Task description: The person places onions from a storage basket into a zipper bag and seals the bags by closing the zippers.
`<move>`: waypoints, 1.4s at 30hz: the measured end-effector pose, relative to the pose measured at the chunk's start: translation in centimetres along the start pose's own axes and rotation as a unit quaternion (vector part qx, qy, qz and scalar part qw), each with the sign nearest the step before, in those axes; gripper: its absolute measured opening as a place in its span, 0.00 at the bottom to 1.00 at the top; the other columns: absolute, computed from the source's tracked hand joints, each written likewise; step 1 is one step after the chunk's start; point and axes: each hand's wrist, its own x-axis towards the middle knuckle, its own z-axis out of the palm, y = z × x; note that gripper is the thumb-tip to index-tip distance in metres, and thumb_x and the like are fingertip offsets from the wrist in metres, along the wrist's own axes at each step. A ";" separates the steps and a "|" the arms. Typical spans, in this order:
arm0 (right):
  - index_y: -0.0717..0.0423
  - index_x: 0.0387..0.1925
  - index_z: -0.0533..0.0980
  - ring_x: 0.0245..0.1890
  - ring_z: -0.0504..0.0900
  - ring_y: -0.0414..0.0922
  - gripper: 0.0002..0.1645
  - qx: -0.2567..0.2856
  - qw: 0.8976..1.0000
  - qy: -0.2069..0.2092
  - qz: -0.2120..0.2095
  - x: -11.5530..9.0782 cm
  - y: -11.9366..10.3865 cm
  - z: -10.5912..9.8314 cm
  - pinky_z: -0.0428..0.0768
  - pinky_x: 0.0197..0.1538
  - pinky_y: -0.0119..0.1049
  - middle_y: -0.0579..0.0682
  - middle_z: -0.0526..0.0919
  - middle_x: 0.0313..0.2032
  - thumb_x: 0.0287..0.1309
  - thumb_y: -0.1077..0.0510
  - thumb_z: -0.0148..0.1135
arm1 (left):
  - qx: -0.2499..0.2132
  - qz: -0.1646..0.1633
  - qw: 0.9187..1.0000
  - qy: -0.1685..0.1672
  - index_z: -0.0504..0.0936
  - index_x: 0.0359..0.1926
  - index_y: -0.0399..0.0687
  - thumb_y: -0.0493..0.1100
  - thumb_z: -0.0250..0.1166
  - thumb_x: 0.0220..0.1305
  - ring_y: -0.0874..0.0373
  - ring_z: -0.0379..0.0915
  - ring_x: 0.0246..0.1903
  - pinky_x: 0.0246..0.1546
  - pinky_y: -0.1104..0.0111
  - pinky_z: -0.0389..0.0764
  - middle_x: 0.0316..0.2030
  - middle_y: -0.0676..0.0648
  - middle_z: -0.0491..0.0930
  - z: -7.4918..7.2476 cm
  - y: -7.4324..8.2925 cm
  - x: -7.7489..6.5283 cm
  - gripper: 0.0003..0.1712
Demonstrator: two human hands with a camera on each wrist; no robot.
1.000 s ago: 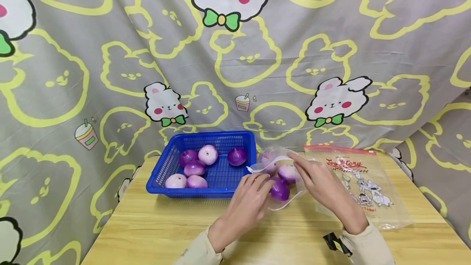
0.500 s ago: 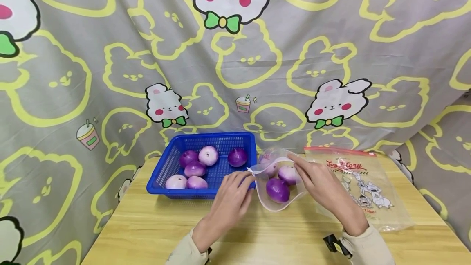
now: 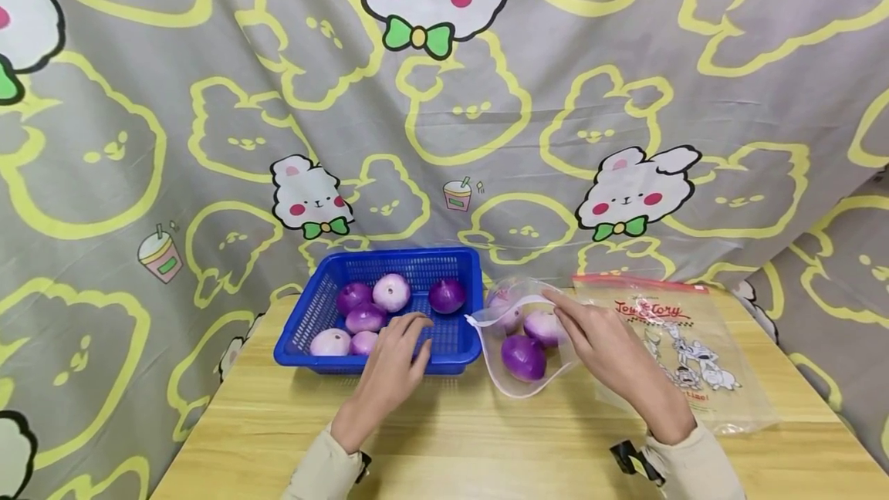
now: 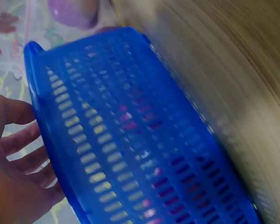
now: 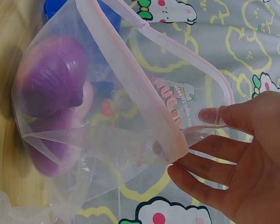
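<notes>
My right hand (image 3: pixel 611 346) holds a clear zip bag (image 5: pixel 125 135) by the edge of its mouth, thumb inside and fingers outside in the right wrist view. The bag's mouth gapes. Inside it lie purple onions (image 3: pixel 523 359), low against the table. Over the front rim of a blue plastic basket (image 3: pixel 424 361) is my left hand (image 3: pixel 392 365), its fingers loosely bent and holding nothing. Several onions sit in the basket, one dark purple onion (image 3: pixel 447 295) apart at the right. In the left wrist view the basket wall (image 4: pixel 116 135) hides most of them.
A second zip bag (image 3: pixel 684 361) with printed figures and a red zip strip lies flat on the wooden table (image 3: pixel 479 446) at the right. Behind the table hangs a patterned grey curtain (image 3: pixel 556 45).
My left hand has let go of an onion inside the zip bag and moved left over the basket. My right hand stays at the bag's mouth.
</notes>
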 end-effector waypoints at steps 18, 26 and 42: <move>0.51 0.65 0.74 0.20 0.66 0.39 0.22 -0.001 1.000 -0.003 0.002 0.1 0.0 0.0 0.69 0.28 0.38 0.41 0.59 0.16 0.73 0.60 0.52 | 0.011 -0.021 0.998 -0.058 0.82 0.43 0.41 0.32 0.74 0.50 0.48 0.76 0.43 0.45 0.55 0.79 0.43 0.44 0.80 -0.7 -3.0 0.9 0.17; 0.51 0.64 0.75 0.22 0.70 0.40 0.22 -0.004 1.000 0.001 -0.002 0.1 0.1 0.2 0.74 0.31 0.40 0.40 0.60 0.16 0.72 0.61 0.53 | 0.013 -0.021 0.996 -0.083 0.82 0.44 0.40 0.33 0.74 0.50 0.44 0.79 0.42 0.39 0.51 0.80 0.42 0.40 0.81 0.3 -4.6 2.6 0.18; 0.49 0.66 0.74 0.19 0.65 0.38 0.23 -0.003 1.000 -0.008 0.003 0.2 0.4 0.5 0.70 0.29 0.38 0.40 0.58 0.15 0.73 0.59 0.52 | 0.106 -0.037 0.976 -0.186 0.75 0.60 0.40 0.43 0.78 0.50 0.35 0.74 0.50 0.42 0.43 0.77 0.52 0.34 0.77 3.3 -5.6 6.5 0.36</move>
